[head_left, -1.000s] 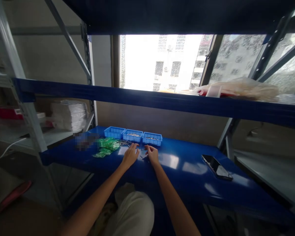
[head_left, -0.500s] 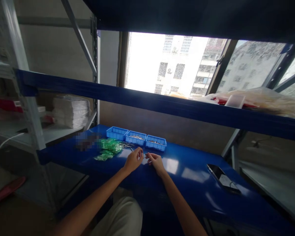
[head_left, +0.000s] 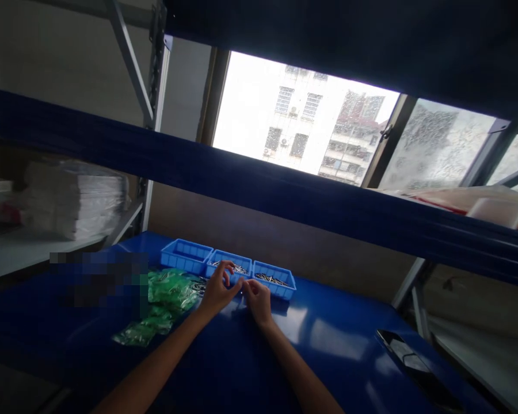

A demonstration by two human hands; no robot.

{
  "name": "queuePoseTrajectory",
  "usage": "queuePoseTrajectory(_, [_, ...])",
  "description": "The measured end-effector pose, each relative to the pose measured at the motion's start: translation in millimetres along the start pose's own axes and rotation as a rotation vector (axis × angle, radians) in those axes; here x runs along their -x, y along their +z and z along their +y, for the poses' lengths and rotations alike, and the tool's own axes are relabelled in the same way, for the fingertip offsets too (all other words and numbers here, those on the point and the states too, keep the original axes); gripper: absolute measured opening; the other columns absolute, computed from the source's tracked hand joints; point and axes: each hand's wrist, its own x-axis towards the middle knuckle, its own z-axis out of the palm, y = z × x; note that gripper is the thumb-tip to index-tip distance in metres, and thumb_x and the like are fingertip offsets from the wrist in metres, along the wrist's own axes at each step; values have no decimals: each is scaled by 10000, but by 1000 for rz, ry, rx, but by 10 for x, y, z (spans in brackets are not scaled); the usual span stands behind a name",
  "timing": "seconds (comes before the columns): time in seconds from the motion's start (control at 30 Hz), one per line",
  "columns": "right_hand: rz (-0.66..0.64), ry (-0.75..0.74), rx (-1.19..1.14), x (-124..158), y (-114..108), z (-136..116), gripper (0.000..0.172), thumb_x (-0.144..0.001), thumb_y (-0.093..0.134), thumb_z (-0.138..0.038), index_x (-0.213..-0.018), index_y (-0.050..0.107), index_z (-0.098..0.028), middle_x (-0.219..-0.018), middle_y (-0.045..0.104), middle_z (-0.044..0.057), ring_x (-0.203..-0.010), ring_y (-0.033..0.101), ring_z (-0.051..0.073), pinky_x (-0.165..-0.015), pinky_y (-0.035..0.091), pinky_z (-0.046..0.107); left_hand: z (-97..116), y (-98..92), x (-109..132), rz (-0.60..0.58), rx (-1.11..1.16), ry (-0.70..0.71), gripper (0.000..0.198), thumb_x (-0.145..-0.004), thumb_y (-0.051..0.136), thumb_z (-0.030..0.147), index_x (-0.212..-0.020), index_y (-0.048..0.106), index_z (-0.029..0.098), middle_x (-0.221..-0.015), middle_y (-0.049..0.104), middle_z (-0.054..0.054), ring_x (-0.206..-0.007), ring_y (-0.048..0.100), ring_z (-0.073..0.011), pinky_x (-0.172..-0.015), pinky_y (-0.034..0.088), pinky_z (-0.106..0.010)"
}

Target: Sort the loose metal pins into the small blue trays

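Observation:
My left hand is raised over the blue table in front of the middle blue bin, thumb and curled forefinger apart, with nothing visible between them. Its thumb tip comes close to the fingers of my right hand. That right hand is closed in a pinch; what it holds is too small and hidden to make out. Thin metal pieces lie in the middle bin, and similar pieces fill the bottom of the right bin. More loose metal pieces rest on the table left of my left hand.
Crumpled green plastic bags lie left of my hands. A third blue bin stands at the row's left end. A phone lies at right. A blue shelf beam crosses above the table.
The view has come nearer and tilted. My left hand's fingers have spread from a pinch, while my right hand stays pinched beside it. The thin piece seen between the hands no longer shows clearly.

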Motion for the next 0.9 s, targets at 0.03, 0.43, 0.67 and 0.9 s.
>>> queuePoseTrajectory(0.03, [5, -6, 8, -17, 15, -8, 395, -746, 494, -533, -669, 601, -161, -504, 543, -11, -362, 464, 93, -348, 340, 199, -20, -25, -4, -2, -3, -17, 308, -710, 540, 374, -962, 460, 216, -772, 531, 32, -526, 463, -72, -502, 399, -210])
queuePoseTrajectory(0.43, [51, 172, -195, 48, -99, -10, 490, -687, 492, -612, -736, 605, -137, -601, 588, 18, -350, 421, 62, -332, 352, 195, -121, -14, 153, -273, -258, 94, 177, -731, 558, 359, -735, 676, 228, -653, 617, -7, -598, 508, -129, -631, 387, -257])
queuePoseTrajectory(0.67, [41, 252, -267, 20, -93, 34, 500, -652, 534, -609, -771, 637, -134, -660, 614, 37, -409, 466, 75, -342, 371, 185, -13, -40, 129, -237, -202, 45, 210, -740, 543, 359, -703, 657, 187, -686, 630, -20, -601, 520, -125, -599, 406, -246])
queuePoseTrajectory(0.9, [-99, 230, -176, 52, -109, 11, 409, -615, 616, -533, -682, 653, -131, -578, 595, 12, -390, 453, 72, -344, 365, 186, -37, -46, 61, -41, -89, -95, 180, -706, 583, 353, -698, 648, 185, -700, 637, -1, -555, 513, -101, -565, 418, -232])
